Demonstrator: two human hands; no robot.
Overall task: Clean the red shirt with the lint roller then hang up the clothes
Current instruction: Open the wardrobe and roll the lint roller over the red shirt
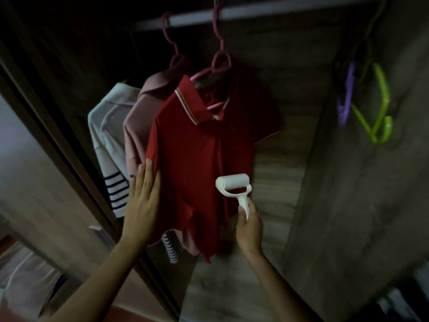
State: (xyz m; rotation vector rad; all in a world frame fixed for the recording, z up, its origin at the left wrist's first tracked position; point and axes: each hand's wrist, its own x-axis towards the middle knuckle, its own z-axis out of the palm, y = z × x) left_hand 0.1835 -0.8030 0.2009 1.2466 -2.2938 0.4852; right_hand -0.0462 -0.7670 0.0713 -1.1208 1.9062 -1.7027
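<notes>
The right hand (pixel 249 226) has its fingers (pixel 242 212) wrapped tight around the white handle of the lint roller (pixel 234 185), thumb along the handle's left side, and the pale roll lies crosswise against the lower right front of the red shirt (pixel 197 159). The left hand (pixel 142 198) is flat and open, fingers straight and close together, pressing the shirt's left edge just below the sleeve; it grips nothing. The red shirt is a polo with a striped trim on its collar, and it hangs on a pink hanger (pixel 209 73) from the closet rail (pixel 255 12), its front turned toward the camera and its hem loose and slightly rumpled. Just behind it on the left hang a pale pink shirt (pixel 137 126) and, further left, a white shirt (pixel 109 126) with dark stripes on its sleeve. At the right, well apart from the shirts, a green hanger (pixel 380 112) and a purple hanger (pixel 346 98) hang empty against the wood-grain closet wall (pixel 359 205).
</notes>
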